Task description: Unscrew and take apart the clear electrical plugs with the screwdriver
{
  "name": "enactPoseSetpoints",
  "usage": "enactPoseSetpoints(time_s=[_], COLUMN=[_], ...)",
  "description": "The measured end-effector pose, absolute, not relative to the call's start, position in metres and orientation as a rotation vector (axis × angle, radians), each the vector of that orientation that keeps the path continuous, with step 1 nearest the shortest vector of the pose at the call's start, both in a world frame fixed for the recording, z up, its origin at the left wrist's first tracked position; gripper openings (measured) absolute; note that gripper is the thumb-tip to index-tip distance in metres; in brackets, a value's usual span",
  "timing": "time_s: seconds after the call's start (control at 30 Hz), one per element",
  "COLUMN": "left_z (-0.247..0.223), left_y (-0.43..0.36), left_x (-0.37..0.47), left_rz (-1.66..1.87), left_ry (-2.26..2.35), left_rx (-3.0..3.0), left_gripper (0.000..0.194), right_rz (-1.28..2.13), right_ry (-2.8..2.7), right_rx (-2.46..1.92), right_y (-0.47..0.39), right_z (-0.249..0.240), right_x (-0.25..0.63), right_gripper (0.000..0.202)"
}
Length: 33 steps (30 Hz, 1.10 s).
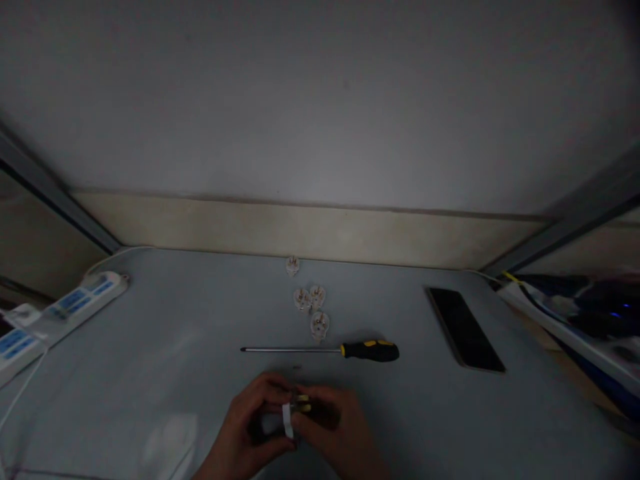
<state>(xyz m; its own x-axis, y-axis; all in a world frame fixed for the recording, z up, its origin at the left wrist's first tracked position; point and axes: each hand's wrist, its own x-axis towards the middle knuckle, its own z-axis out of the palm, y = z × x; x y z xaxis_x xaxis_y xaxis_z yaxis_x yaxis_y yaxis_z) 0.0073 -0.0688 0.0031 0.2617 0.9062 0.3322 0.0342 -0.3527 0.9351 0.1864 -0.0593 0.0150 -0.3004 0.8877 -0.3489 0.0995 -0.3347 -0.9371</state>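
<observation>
My left hand (250,423) and my right hand (337,427) meet at the front of the table, both closed around a small electrical plug (287,421). White plastic and brass-coloured prongs show between the fingers; the fingers hide the rest. Beyond the hands lies a long screwdriver (370,351), its black and yellow handle to the right and its metal shaft pointing left. Several small round whitish plug parts (320,325) with metal bits on them lie behind the screwdriver. A tiny dark piece (297,367), too small to name, rests between the screwdriver and my hands.
At the left edge sits a white power strip (75,303) with blue socket faces and a cable. A dark smartphone (465,330) lies on the right of the grey table (210,307). Cluttered cables and items (595,313) fill the far right. A pale wall (320,133) closes the back.
</observation>
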Motion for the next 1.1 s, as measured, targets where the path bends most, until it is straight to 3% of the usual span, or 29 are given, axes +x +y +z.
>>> enactPoseSetpoints(time_s=[0.37,0.6,1.1], left_z=[-0.002,-0.002,-0.008], left_y=[-0.073,-0.074,-0.052], left_x=[0.01,0.005,-0.03], left_rz=[1.205,1.091,1.079], left_ry=[0.897,0.964,1.494], left_rx=[1.413,1.258,1.884], left_gripper=[0.042,0.041,0.047], right_rz=[1.714,1.759,1.763], right_ry=[-1.19,-0.915,-0.538], right_rx=[-1.182,-1.157,-1.208], right_y=[-0.057,-0.057,-0.049], right_z=[0.005,-0.003,0.01], right_x=[0.189,0.189,0.196], right_gripper=[0.029,0.045,0.046])
